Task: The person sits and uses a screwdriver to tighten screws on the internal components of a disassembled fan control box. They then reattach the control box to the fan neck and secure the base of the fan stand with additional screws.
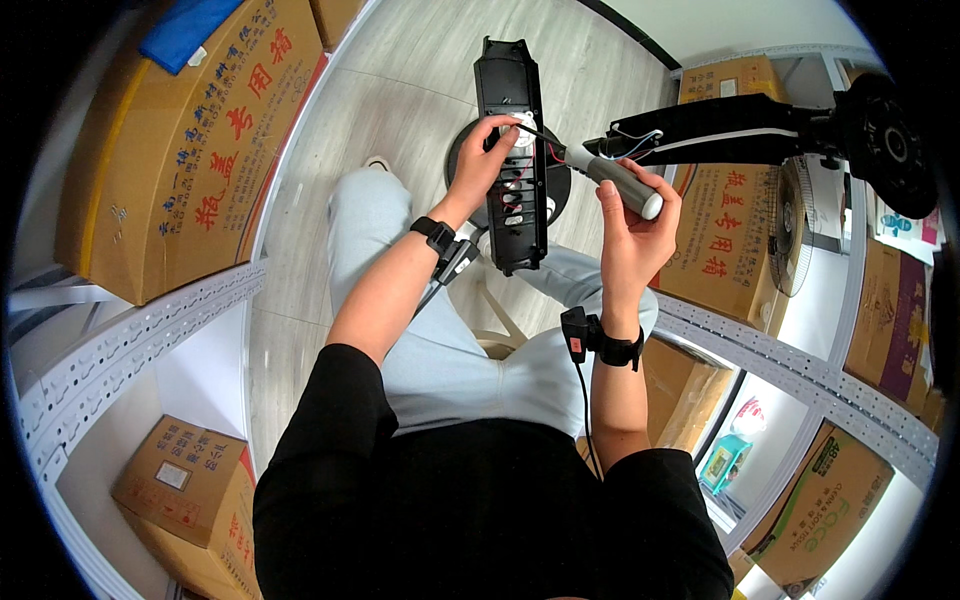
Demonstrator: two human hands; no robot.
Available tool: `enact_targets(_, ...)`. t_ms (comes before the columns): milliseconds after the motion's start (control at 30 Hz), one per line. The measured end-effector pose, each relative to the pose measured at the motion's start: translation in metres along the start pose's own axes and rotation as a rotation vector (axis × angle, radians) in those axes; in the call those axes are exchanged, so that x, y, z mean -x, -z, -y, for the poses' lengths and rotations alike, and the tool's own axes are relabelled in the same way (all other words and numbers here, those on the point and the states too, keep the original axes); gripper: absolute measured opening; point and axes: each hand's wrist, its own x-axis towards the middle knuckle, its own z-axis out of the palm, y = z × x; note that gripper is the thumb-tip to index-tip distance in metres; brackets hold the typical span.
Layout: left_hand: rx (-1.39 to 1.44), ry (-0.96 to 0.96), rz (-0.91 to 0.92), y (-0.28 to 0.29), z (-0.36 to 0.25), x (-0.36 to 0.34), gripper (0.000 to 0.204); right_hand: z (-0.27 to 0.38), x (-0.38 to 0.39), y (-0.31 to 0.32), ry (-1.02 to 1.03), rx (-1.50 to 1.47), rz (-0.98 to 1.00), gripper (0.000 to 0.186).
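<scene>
My right hand [640,235] is wrapped round the grey handle of a screwdriver [624,187], whose dark shaft points left. A long black plastic housing [509,75] stands before me, its slotted inner side showing thin red wires. My left hand [484,165] reaches over its middle, with thumb and forefinger pinched together by the screwdriver's tip and a white round part [525,128]. What those fingertips hold is too small to tell. Behind the housing sits a black round base [561,185].
From the right, a black arm-like part [735,130] with loose blue and white wires extends toward the housing, ending in a round black head [893,147]. A fan with a wire guard [792,225] stands behind it. Cardboard boxes [190,150] fill metal shelves [760,350] on both sides.
</scene>
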Motion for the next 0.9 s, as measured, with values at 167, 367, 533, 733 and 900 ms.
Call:
enact_targets(167, 0.000, 0.043, 0.001, -0.001, 0.001, 0.000, 0.022, 0.006, 0.000, -0.003, 0.016, 0.004, 0.022, 0.036)
enact_targets(367, 0.080, 0.077, -0.003, 0.001, -0.002, 0.000, 0.021, 0.006, 0.000, 0.001, 0.077, -0.008, -0.024, 0.037)
enact_targets(533, 0.179, 0.072, -0.007, 0.000, -0.007, 0.001, 0.021, 0.003, 0.003, 0.003, 0.007, -0.011, -0.004, 0.037)
enact_targets(733, 0.134, 0.078, 0.040, 0.000, -0.007, 0.002, 0.023, -0.001, 0.005, 0.001, 0.008, -0.030, -0.005, 0.036)
enact_targets(900, 0.168, 0.111, 0.062, 0.002, -0.007, 0.001, 0.024, 0.003, 0.005, 0.000, 0.001, -0.027, -0.003, 0.036)
